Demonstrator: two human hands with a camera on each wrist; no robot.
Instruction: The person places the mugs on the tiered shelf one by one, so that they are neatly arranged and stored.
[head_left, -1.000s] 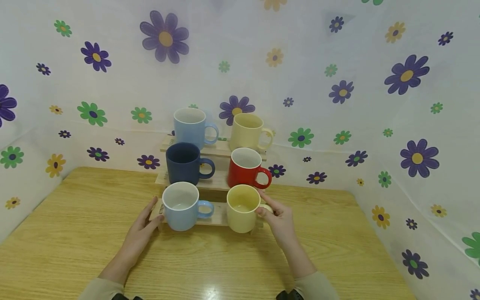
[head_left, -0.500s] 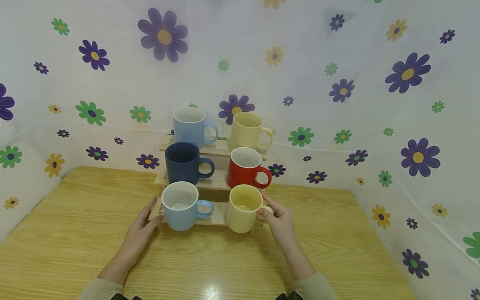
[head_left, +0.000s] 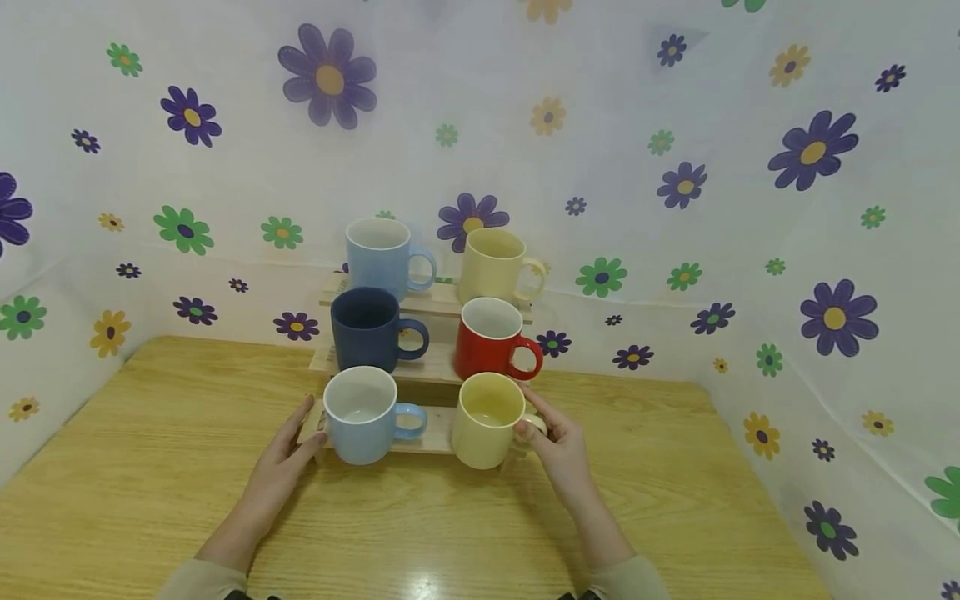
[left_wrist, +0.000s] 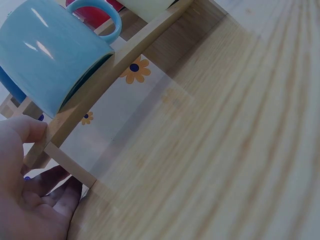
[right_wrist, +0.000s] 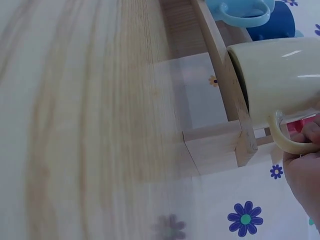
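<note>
A three-step wooden mug rack (head_left: pixel 431 442) stands on the table with a pair of mugs on each step. My left hand (head_left: pixel 272 475) grips the left end of its lowest step, the thumb on top and the fingers curled below, as the left wrist view shows. Beside that thumb sits a light blue mug (head_left: pixel 360 433). My right hand (head_left: pixel 562 454) pinches the handle of the front yellow mug (head_left: pixel 480 437) at the right end of the same step. The yellow mug leans slightly in the head view, its base right at the board (right_wrist: pixel 235 100) in the right wrist view.
The middle step bears a navy mug (head_left: pixel 363 342) and a red mug (head_left: pixel 476 350). On the top step are another light blue mug (head_left: pixel 378 271) and another yellow mug (head_left: pixel 487 279). A flowered white cloth (head_left: pixel 630 217) hangs behind the wooden table (head_left: pixel 675 500).
The head view shifts very slightly. The front yellow mug leans a little more than a second ago, with my right hand still at its handle; the left hand keeps its place.
</note>
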